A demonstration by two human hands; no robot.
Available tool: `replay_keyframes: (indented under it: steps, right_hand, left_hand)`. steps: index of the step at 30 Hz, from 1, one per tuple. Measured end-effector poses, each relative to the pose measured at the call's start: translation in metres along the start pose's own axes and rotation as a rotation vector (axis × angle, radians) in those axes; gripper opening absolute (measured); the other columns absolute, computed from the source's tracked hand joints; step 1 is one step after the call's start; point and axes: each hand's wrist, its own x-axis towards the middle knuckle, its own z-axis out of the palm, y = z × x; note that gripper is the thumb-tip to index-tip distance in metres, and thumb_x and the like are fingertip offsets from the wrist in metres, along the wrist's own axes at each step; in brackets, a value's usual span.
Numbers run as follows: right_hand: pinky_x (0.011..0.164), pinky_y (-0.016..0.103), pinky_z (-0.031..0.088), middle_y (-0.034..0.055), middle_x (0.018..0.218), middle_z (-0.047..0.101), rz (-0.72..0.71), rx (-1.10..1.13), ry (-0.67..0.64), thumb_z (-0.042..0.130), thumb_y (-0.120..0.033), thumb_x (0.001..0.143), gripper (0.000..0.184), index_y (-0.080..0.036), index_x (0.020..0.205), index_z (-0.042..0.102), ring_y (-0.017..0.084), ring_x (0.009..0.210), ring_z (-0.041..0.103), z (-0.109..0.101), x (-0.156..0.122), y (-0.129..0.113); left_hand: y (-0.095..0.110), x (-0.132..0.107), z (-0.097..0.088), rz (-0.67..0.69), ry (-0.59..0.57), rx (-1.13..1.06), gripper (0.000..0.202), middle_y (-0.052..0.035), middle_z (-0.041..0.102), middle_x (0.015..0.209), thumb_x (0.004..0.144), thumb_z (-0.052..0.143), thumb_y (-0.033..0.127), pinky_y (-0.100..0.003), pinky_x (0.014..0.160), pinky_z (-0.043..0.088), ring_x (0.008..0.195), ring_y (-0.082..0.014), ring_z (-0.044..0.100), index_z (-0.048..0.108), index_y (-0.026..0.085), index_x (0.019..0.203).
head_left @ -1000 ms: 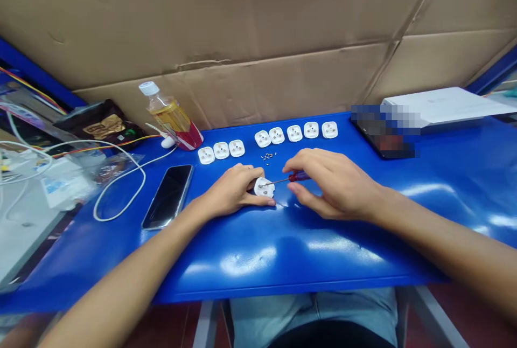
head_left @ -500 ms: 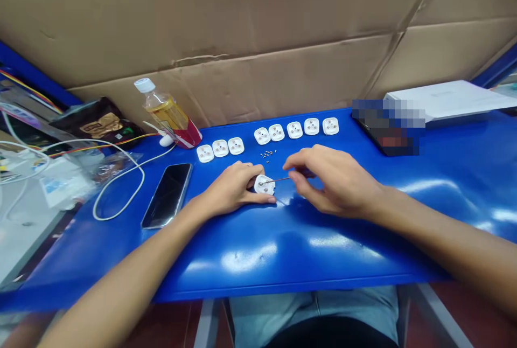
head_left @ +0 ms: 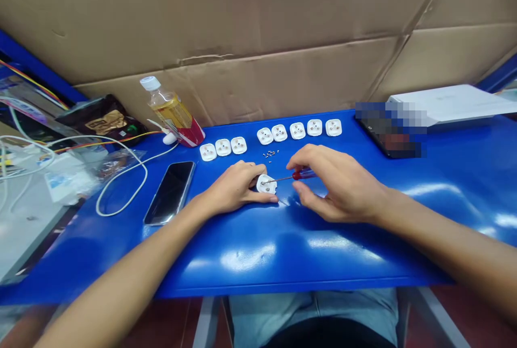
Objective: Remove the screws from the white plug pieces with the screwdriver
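My left hand (head_left: 238, 188) grips a white plug housing (head_left: 263, 186) between thumb and fingers, tilted up from the blue table. Metal parts show inside the housing. In my right hand (head_left: 337, 183) is a screwdriver (head_left: 299, 174) with a red handle, its thin shaft pointing left and its tip meeting a metal part in the housing. The fingers curl loosely around the handle, which is partly hidden by the hand. Several small screws (head_left: 269, 154) lie just beyond the housing. Farther back, several more white plug housings (head_left: 298, 131) stand in a row, open side up.
A phone (head_left: 169, 193) lies left of my left hand, near a white cable (head_left: 121, 210). Behind it stands a drink bottle (head_left: 173, 113). At the back right are a dark device (head_left: 382, 135) and a white box (head_left: 444, 103). Cardboard (head_left: 242, 25) lines the back of the table (head_left: 226, 278).
My right-hand fingers have opened a little around the screwdriver, so its red handle now shows. The camera view has shifted slightly; the left hand keeps its hold on the plug housing.
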Motion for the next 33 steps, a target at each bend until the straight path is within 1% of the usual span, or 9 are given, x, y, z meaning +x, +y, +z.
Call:
replay_keyframes:
  steps: [3,5,9,21,24,27,29,31,33]
  right_hand:
    - [0.066,0.033,0.052,0.0060,0.087,0.073,0.061,-0.050,-0.023,0.056,-0.027,0.103,0.015,-0.018,0.114,0.060,0.021,0.072,0.067,0.000,-0.001,0.000]
    - [0.068,0.033,0.053,0.0065,0.088,0.072,-0.001,-0.022,-0.013,0.053,-0.021,0.102,0.011,-0.018,0.110,0.061,0.021,0.075,0.067,0.000,0.000,0.001]
    - [0.075,0.036,0.056,0.0110,0.099,0.069,-0.106,0.036,-0.005,0.052,-0.011,0.095,0.016,-0.018,0.106,0.060,0.023,0.087,0.065,-0.002,0.003,0.003]
    - [0.071,0.035,0.056,0.0096,0.094,0.064,-0.105,0.018,0.053,0.053,-0.008,0.090,0.017,-0.018,0.103,0.058,0.023,0.084,0.062,-0.005,0.004,0.005]
    - [0.072,0.037,0.056,0.0097,0.095,0.066,-0.048,-0.038,0.052,0.053,-0.010,0.092,0.015,-0.019,0.103,0.059,0.024,0.085,0.065,-0.004,0.004,0.010]
    - [0.074,0.038,0.056,0.0115,0.101,0.071,0.082,-0.127,0.012,0.052,-0.015,0.098,0.014,-0.018,0.109,0.059,0.026,0.088,0.069,0.000,0.003,0.021]
    - [0.075,0.038,0.055,0.0121,0.105,0.073,0.158,-0.154,-0.030,0.050,-0.020,0.102,0.016,-0.018,0.115,0.058,0.027,0.089,0.071,0.003,0.001,0.028]
    - [0.075,0.037,0.055,0.0122,0.108,0.074,0.187,-0.169,-0.057,0.049,-0.023,0.105,0.016,-0.019,0.117,0.058,0.027,0.092,0.072,0.007,0.000,0.033]
    - [0.076,0.036,0.055,0.0121,0.110,0.074,0.195,-0.180,-0.063,0.047,-0.023,0.106,0.016,-0.019,0.117,0.058,0.027,0.095,0.072,0.009,0.000,0.033]
  left_hand:
    - [0.000,0.000,-0.001,-0.003,-0.008,0.005,0.058,0.0017,0.055,0.072,0.088,0.069,0.074,-0.029,0.068,0.028,0.070,-0.0178,0.049,0.053,0.019,0.079]
    - [0.000,0.000,-0.001,-0.004,-0.012,0.006,0.058,0.0017,0.055,0.072,0.087,0.069,0.075,-0.029,0.068,0.028,0.070,-0.0180,0.049,0.054,0.019,0.080]
    - [-0.001,0.000,-0.001,-0.005,-0.011,-0.002,0.057,0.0018,0.055,0.072,0.087,0.069,0.074,-0.029,0.067,0.028,0.069,-0.0178,0.048,0.055,0.019,0.080]
    - [0.000,0.000,-0.005,0.000,-0.022,0.010,0.061,0.0027,0.052,0.070,0.080,0.077,0.075,-0.028,0.064,0.028,0.068,-0.0172,0.047,0.052,0.019,0.078]
    - [0.001,-0.001,-0.008,-0.007,-0.021,0.006,0.062,0.0018,0.054,0.073,0.077,0.077,0.076,-0.028,0.064,0.029,0.069,-0.0180,0.049,0.051,0.020,0.078]
    - [-0.001,-0.004,-0.014,-0.022,-0.024,0.036,0.056,-0.0017,0.061,0.082,0.084,0.073,0.073,-0.030,0.067,0.035,0.075,-0.0210,0.054,0.058,0.020,0.087]
    - [-0.005,-0.007,-0.017,-0.022,0.015,0.056,0.051,-0.0057,0.065,0.094,0.093,0.064,0.070,-0.033,0.073,0.040,0.084,-0.0240,0.058,0.063,0.019,0.099]
    - [-0.009,-0.008,-0.018,0.026,0.097,0.044,0.053,-0.0107,0.067,0.109,0.100,0.052,0.069,-0.038,0.085,0.045,0.098,-0.0277,0.061,0.064,0.019,0.111]
    - [-0.011,-0.007,-0.016,0.106,0.158,0.009,0.058,-0.0154,0.065,0.128,0.105,0.039,0.068,-0.043,0.102,0.044,0.118,-0.0312,0.059,0.063,0.018,0.121]
